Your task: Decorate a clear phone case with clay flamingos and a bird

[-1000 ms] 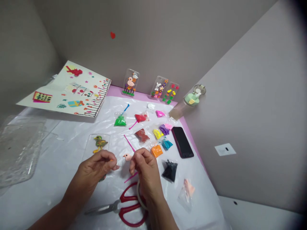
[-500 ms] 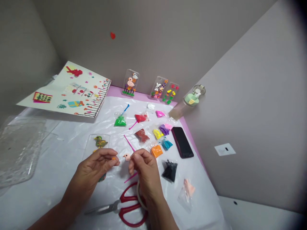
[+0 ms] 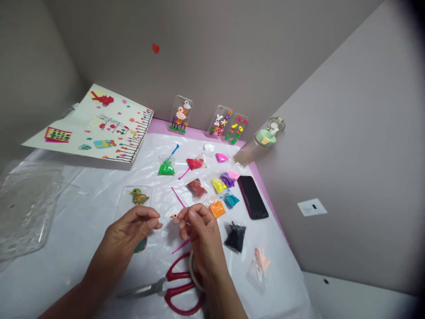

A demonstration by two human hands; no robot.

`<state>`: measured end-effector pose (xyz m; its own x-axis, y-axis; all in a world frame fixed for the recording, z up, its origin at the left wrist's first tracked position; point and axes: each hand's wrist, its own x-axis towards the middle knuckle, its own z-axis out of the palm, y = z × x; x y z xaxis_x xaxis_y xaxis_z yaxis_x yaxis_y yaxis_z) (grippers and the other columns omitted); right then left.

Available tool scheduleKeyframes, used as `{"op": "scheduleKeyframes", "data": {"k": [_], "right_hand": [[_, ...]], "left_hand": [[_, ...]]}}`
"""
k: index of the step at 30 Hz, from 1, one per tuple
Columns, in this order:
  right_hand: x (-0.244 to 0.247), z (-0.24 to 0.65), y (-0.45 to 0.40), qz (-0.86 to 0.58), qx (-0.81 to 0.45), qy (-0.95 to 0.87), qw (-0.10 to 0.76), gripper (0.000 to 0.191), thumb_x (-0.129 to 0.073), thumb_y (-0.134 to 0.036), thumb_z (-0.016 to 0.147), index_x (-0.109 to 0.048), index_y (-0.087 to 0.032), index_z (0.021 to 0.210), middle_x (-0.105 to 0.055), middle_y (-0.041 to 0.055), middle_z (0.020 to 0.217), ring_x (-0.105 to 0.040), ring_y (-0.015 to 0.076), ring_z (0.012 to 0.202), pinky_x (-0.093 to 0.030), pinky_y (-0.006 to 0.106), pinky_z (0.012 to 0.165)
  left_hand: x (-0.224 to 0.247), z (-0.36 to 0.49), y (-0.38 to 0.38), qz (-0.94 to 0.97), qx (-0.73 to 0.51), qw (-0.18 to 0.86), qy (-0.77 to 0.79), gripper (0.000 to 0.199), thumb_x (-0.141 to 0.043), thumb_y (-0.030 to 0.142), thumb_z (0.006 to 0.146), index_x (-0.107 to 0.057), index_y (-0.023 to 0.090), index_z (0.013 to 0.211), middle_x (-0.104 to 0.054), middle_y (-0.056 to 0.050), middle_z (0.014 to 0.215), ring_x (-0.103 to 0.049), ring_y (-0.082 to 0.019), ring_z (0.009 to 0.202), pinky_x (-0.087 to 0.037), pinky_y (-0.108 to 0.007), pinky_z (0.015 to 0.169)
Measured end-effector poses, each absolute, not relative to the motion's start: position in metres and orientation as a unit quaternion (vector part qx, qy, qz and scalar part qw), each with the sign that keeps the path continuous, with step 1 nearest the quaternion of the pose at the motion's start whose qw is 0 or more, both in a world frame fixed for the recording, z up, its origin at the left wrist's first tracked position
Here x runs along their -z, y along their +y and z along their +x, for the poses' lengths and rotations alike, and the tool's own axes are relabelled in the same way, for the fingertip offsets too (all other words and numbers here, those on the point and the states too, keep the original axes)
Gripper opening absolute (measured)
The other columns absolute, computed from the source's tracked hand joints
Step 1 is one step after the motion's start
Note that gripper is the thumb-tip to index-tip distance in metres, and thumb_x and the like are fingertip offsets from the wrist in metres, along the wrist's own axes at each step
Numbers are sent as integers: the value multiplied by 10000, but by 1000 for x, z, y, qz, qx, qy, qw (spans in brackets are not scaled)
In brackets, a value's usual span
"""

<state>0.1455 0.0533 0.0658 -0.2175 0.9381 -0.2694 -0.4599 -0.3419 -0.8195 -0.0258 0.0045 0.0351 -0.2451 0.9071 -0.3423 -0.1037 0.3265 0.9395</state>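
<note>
My right hand [image 3: 201, 228] is closed, its fingers pinching a small bit of orange clay [image 3: 186, 217]. Close by on the left, my left hand [image 3: 133, 228] has thumb and fingertips drawn together; whatever is between them is too small to make out. A pale pink clay bird [image 3: 174, 217] lies behind my right hand, mostly covered by it. Beyond my left hand is a clear phone case [image 3: 124, 201] bearing a green and brown clay duck [image 3: 139, 197]. Red-handled scissors [image 3: 181, 283] and a roll of tape [image 3: 195, 272], partly under my right wrist, lie nearer me.
Several bags of coloured clay, among them an orange one [image 3: 217, 209] and a black one [image 3: 235, 237], lie to the right near a phone [image 3: 253, 198]. Decorated cases [image 3: 181, 115] and a bottle [image 3: 254, 148] stand at the back. Clear plastic packaging [image 3: 26, 212] is far left.
Orange clay that showed at my left fingertips is no longer visible there; an orange bit now shows in my right fingers. My hands have shifted only slightly.
</note>
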Motion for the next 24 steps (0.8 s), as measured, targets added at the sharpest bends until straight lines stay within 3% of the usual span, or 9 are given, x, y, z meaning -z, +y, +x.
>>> {"op": "scheduleKeyframes", "data": {"k": [4,7,9,11,13,17,20,24], "right_hand": [[-65,150,55,-387,-728,-289,486,397,-905,-496,779,-654,-197,704,-675,7,706,-540,114,589,-350,185,466],[-65,155,57,-414,-716,-315,465,454,-867,-545,797,-624,-193,645,-597,-23,614,-419,87,505,-280,197,451],[-65,158,59,-453,-679,-367,446,422,-821,-532,838,-666,-186,653,-586,-29,600,-376,82,494,-279,215,471],[-64,161,60,-491,-622,-441,421,293,-783,-455,875,-759,-189,755,-631,-18,633,-435,106,535,-336,237,524],[-62,163,60,-524,-553,-519,388,170,-760,-361,892,-823,-204,902,-719,12,745,-548,149,635,-416,269,622],[-53,166,60,-564,-416,-637,322,214,-713,-249,938,-830,-240,1117,-803,78,1066,-680,235,908,-471,339,848],[-46,168,59,-561,-379,-676,290,245,-707,-212,947,-812,-257,1164,-792,78,1046,-680,244,902,-474,341,836],[-41,168,59,-553,-362,-707,253,211,-717,-182,934,-805,-252,1113,-766,68,977,-663,235,845,-458,328,774]], "left_hand": [[-36,-26,4,322,-493,530,611,376,-783,632,849,-686,274,914,-752,6,851,-724,-202,864,-507,-226,675],[-38,-26,3,355,-506,520,590,423,-651,643,948,-658,259,770,-657,23,697,-649,-176,708,-510,-251,680],[-39,-26,3,377,-504,503,593,522,-571,652,989,-615,249,661,-593,21,619,-590,-170,632,-493,-264,646],[-40,-26,3,382,-506,490,598,556,-559,656,994,-589,246,619,-569,23,583,-571,-167,600,-480,-265,621],[-39,-25,3,371,-516,489,597,491,-623,657,960,-625,251,683,-593,31,598,-595,-165,614,-498,-257,635],[-39,-24,2,310,-519,511,611,419,-795,660,826,-693,269,935,-745,8,816,-735,-203,819,-546,-243,682],[-41,-23,3,296,-523,506,619,439,-841,640,786,-703,265,967,-769,-16,935,-754,-228,928,-541,-236,675],[-39,-23,3,299,-523,512,613,412,-836,616,803,-701,261,960,-765,-22,929,-770,-243,926,-547,-254,670]]}}
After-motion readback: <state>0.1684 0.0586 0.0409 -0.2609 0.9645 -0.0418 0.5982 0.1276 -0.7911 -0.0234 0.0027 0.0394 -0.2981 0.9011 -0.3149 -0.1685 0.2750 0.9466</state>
